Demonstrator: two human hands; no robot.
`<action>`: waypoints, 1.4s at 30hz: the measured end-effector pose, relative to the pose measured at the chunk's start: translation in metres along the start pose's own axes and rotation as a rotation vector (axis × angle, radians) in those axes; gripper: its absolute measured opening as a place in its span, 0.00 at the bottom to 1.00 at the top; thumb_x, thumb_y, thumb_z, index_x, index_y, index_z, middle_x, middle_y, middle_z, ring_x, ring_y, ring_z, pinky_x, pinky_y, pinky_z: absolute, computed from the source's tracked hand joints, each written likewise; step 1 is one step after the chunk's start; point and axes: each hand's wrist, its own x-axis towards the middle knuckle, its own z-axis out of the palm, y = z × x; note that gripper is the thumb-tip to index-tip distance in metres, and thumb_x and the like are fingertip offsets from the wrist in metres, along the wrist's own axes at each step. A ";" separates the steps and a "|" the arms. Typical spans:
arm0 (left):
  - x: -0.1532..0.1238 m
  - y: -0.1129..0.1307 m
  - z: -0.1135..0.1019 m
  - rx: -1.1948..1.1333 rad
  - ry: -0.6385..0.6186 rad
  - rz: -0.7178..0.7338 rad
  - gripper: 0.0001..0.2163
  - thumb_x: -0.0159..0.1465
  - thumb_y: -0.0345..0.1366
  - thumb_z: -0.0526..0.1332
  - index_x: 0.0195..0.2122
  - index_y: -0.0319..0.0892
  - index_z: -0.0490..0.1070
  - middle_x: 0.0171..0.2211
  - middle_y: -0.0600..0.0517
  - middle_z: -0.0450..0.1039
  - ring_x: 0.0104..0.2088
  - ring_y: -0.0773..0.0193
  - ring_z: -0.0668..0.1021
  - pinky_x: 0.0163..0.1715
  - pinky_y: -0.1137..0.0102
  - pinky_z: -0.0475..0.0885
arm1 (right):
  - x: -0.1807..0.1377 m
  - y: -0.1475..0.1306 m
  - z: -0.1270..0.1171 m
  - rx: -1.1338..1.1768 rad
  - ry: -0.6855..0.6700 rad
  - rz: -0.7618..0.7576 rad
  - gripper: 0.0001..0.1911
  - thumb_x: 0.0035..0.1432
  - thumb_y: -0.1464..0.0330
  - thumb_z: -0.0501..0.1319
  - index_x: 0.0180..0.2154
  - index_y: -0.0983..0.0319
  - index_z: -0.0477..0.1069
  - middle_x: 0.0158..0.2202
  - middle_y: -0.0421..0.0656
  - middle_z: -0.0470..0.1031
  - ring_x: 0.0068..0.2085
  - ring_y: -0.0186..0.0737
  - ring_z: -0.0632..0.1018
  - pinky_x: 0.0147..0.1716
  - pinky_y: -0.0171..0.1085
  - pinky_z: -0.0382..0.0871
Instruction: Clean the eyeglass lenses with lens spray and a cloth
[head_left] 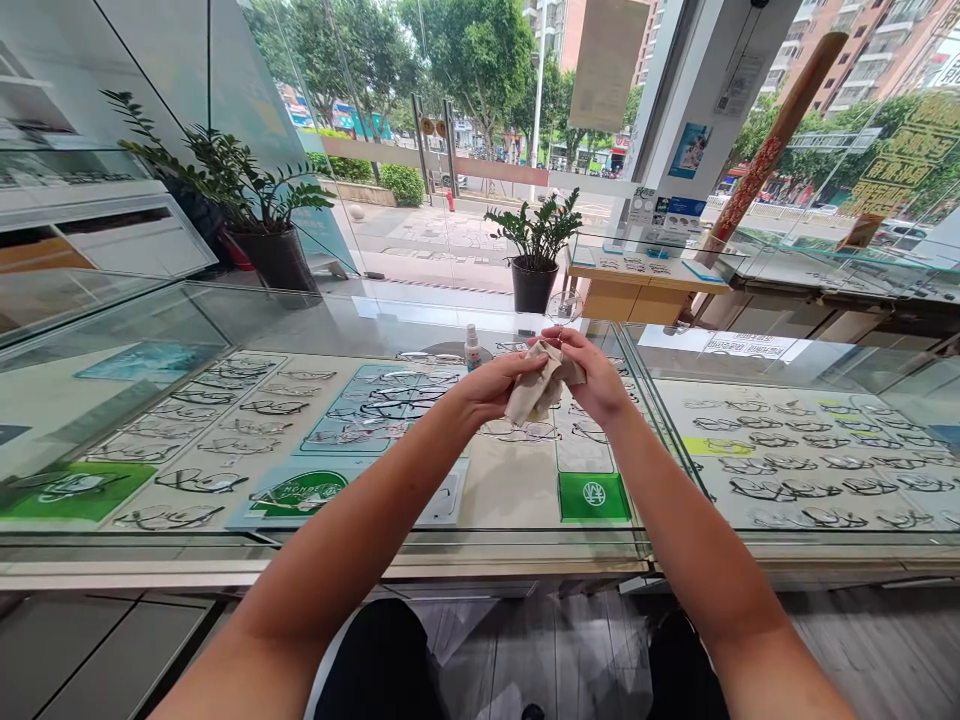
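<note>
Both hands meet over the glass counter, around a crumpled beige cloth [534, 388]. My left hand [495, 382] is closed on the cloth, thumb on top. My right hand [598, 378] is closed at the cloth's right side, with thin-rimmed eyeglasses [564, 308] in its fingers. One round clear lens sticks up above the fingertips; the cloth and fingers hide the rest of the glasses. A small white spray bottle [472, 348] stands upright on the counter, just beyond my left wrist.
Under the glass top of the display counter [510, 555] lie rows of eyeglasses [409, 395], with more in the right-hand case [810, 490]. Potted plants [534, 285] stand beyond the counter by the window. A wooden display table [637, 300] is at the back right.
</note>
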 end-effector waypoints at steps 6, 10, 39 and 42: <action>-0.002 -0.001 0.001 0.168 0.048 0.048 0.21 0.59 0.45 0.85 0.42 0.36 0.82 0.37 0.45 0.85 0.34 0.62 0.84 0.35 0.70 0.79 | -0.001 -0.001 -0.001 0.005 0.006 -0.002 0.15 0.61 0.61 0.71 0.50 0.54 0.83 0.54 0.43 0.90 0.58 0.50 0.86 0.67 0.50 0.77; -0.009 -0.001 0.006 0.318 0.017 0.116 0.28 0.56 0.52 0.86 0.44 0.35 0.82 0.38 0.45 0.84 0.34 0.63 0.83 0.35 0.69 0.76 | -0.001 -0.001 -0.002 0.001 0.004 0.005 0.15 0.62 0.60 0.70 0.50 0.54 0.83 0.55 0.44 0.89 0.57 0.51 0.85 0.65 0.51 0.78; -0.005 -0.019 0.030 0.609 0.295 0.581 0.30 0.61 0.67 0.75 0.32 0.42 0.74 0.24 0.55 0.70 0.25 0.67 0.69 0.28 0.69 0.64 | -0.007 0.001 0.008 -0.119 -0.028 -0.044 0.19 0.68 0.50 0.68 0.54 0.49 0.87 0.63 0.40 0.86 0.63 0.50 0.83 0.63 0.47 0.77; -0.004 -0.019 0.030 0.612 0.315 0.581 0.31 0.64 0.69 0.71 0.29 0.43 0.71 0.22 0.54 0.71 0.24 0.65 0.71 0.26 0.68 0.65 | -0.005 0.003 0.009 -0.121 -0.002 -0.035 0.21 0.67 0.48 0.68 0.53 0.50 0.88 0.59 0.41 0.89 0.60 0.50 0.84 0.60 0.48 0.79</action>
